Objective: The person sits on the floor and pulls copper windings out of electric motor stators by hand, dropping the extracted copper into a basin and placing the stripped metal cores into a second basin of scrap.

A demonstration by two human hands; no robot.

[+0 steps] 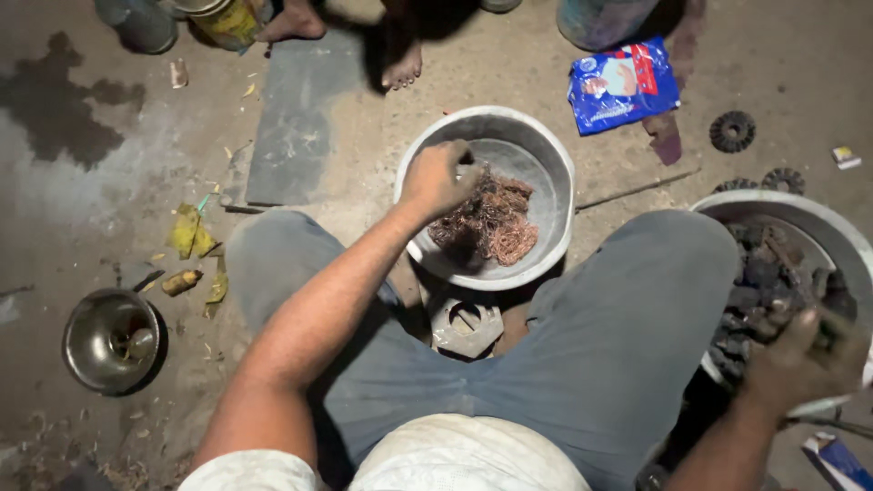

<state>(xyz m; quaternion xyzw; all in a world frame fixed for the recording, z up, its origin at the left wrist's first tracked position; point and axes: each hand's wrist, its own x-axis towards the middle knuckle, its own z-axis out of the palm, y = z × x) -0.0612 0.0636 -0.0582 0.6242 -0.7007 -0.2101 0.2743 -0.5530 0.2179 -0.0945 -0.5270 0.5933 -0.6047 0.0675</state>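
A person sits low on a dusty concrete floor (pixel 109 209), seen from above, knees spread in grey trousers (pixel 600 327).

The left hand (pixel 439 177) reaches forward between the knees into a round metal basin (pixel 550 173). Its fingers are curled together over the far left edge of a tangle of thin copper wire (pixel 491 223) that lies in the near half of the basin. Whether the fingertips actually pinch the strands cannot be told, since the back of the hand hides them.

The right hand (pixel 800 364) is at the near right, over a second metal basin (pixel 818 218) beside the right knee. This basin holds a heap of dark, greasy metal parts (pixel 759 282). The hand is blurred; its fingers look closed around something dark, but what it is cannot be made out.

Between the legs, just near the first basin, a flat metal piece with holes (pixel 466 325) lies on the floor. At the near left stands a small steel bowl (pixel 105 341), with yellow scraps (pixel 193 235) just beyond it. Far right lie a blue plastic packet (pixel 624 84) and a dark toothed wheel (pixel 732 131). At the far edge, another person's bare foot (pixel 402 65) rests beside a grey slab (pixel 296 127).
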